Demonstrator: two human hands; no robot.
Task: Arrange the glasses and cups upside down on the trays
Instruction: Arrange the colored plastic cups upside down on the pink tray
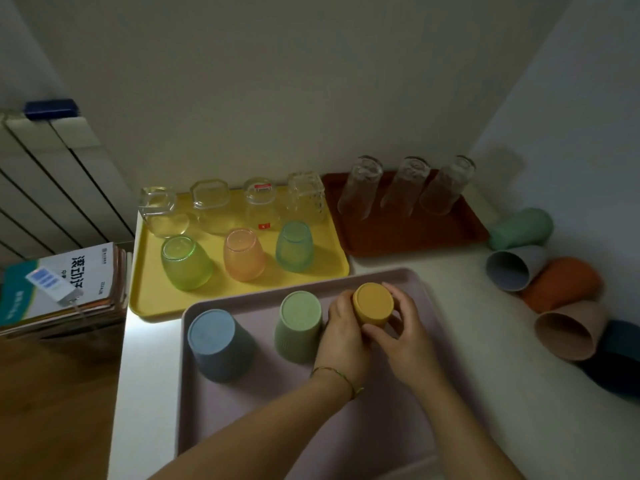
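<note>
On the pink tray [433, 393], the left hand [344, 332] and right hand [403, 336] both wrap the walls of the upturned mustard cup [373, 304], which looks light, rigid, matte and easiest to grip mid-wall.

Dim, soft, wide-angle edge warp

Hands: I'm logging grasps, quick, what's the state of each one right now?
Left hand: closed, fingers curled round the yellow cup.
Right hand: closed on the same yellow cup, thumb and fingers gripping its side.
</note>
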